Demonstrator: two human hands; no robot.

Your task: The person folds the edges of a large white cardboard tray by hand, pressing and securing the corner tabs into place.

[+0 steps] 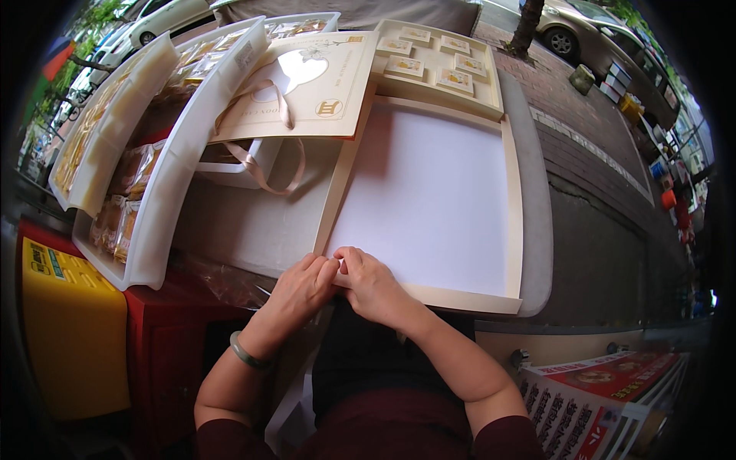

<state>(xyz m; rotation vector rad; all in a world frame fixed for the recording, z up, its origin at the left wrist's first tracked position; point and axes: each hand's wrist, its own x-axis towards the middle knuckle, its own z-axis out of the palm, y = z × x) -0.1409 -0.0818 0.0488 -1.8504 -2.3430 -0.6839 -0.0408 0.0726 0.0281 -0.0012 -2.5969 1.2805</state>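
A large shallow cardboard box (517, 222) with cream edges and a white inside lies flat on the grey table. At its near left corner my two hands meet, their fingertips almost touching. My left hand (301, 285), below a green bangle, is closed with fingers pinched at the corner. My right hand (373, 290) is closed too, thumb and fingers pressed on the same corner of the cardboard. The exact fold between the fingertips is hidden.
A cream printed cover (337, 84) with pink ribbon (284, 107) lies at the far left. Beyond the box, a cream tray (491, 84) holds several small square packs. White plastic crates (165, 192) of wrapped goods stand left, near a yellow box (73, 330). The table edge (543, 253) runs along the right.
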